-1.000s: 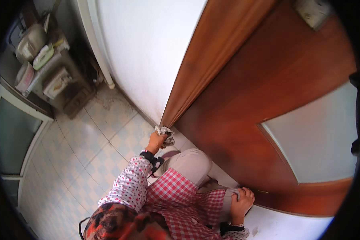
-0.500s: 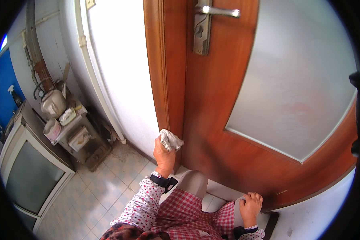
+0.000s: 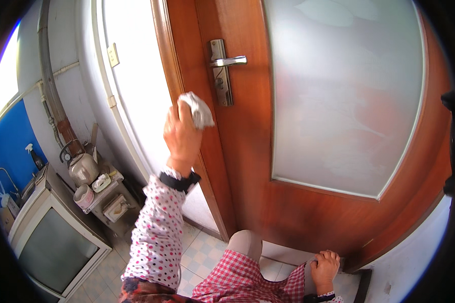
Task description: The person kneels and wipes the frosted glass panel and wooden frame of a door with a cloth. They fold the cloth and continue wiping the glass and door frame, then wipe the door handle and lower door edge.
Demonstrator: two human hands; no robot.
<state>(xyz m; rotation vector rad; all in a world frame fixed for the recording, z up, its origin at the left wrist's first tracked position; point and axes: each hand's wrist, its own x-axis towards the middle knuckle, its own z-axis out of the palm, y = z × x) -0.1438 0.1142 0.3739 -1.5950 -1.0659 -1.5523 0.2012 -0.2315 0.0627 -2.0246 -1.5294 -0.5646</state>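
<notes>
Cloth [image 3: 197, 109]: white, crumpled, gripped in the closed left hand [image 3: 183, 136] and pressed to the door [image 3: 237, 166] at its free edge, just below and left of the handle [image 3: 227, 61]. The edge runs vertically, with the cloth above the fingers. Right hand [image 3: 324, 267]: low, well apart, fingers curled on the knee near the door's bottom corner, holding nothing. Kettle [image 3: 82, 169] stands at left.
</notes>
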